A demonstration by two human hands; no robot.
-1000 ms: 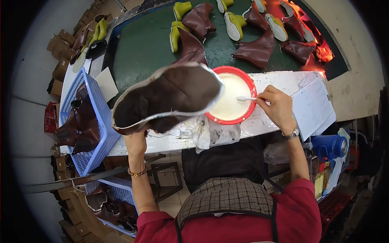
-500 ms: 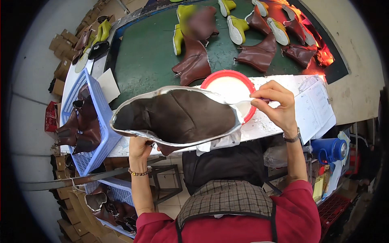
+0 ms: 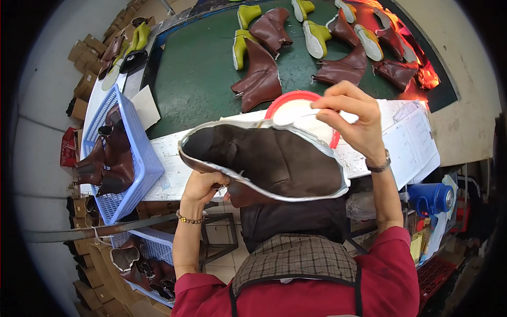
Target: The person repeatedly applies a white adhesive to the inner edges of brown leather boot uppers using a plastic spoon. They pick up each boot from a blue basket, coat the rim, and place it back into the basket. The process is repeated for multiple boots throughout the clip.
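Note:
A brown boot upper (image 3: 274,164), its dark insole side turned up and its rim lined with white, is held in my left hand (image 3: 203,187), fingers closed around its underside near the narrower end. My right hand (image 3: 351,116) pinches a thin stick-like tool (image 3: 303,115), probably a brush, whose whitish far end is by the boot's upper edge; whether it touches cannot be made out. Behind the boot stands a red-rimmed bowl (image 3: 288,96) of white liquid, partly hidden by the boot and my right hand.
Brown boot uppers (image 3: 259,79) and yellow-green shoe forms with pale soles (image 3: 315,39) lie on the green table (image 3: 185,68), near a red glow at the right. Blue baskets (image 3: 150,166) of uppers stand left. Papers (image 3: 409,140) and a blue flask (image 3: 430,198) are right.
The boot upper and my left hand have shifted right and slightly down. My right hand has risen a little, with the tool's end now along the boot's far edge.

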